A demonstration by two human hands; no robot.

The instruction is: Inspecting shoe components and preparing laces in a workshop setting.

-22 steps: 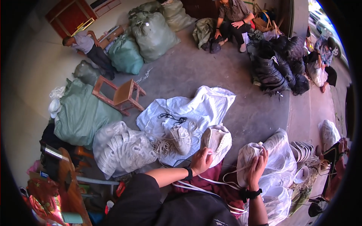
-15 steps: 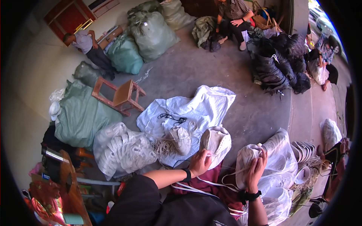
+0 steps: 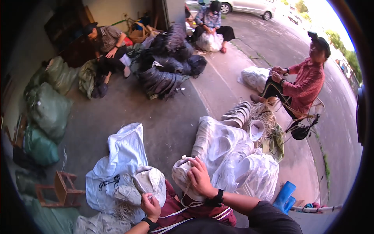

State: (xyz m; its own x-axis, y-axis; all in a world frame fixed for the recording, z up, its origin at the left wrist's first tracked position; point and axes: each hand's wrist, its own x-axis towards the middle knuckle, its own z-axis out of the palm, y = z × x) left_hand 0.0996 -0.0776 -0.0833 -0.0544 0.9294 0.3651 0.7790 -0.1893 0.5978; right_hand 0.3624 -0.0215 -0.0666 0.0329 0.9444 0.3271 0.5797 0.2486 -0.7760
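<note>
My left hand [image 3: 151, 206] is closed, thumb and fingers pinched at the lower edge of an off-white shoe [image 3: 150, 181] with lace holes along its side. My right hand [image 3: 201, 178] curls over the top of a second off-white shoe [image 3: 180, 172], its fingers at the opening. A pale lace [image 3: 187, 191] hangs from this shoe toward my lap. Beside the first shoe lie another off-white shoe [image 3: 127, 194] and a tangle of laces [image 3: 124, 210]. They rest by a white cloth sack [image 3: 126, 146] with black cords [image 3: 109, 182] on it.
Plastic-wrapped stacks of shoes [image 3: 222, 146] stand close on my right, with a pile of loose laces [image 3: 265, 117] behind. A wooden stool [image 3: 62, 189] is at left. Ahead are black bundles [image 3: 167, 66]. A person in red [image 3: 304, 84] sits at right; two others sit farther off.
The view has swung to the right, bringing the seated person in red and the road into sight. Both hands stay at their shoes.
</note>
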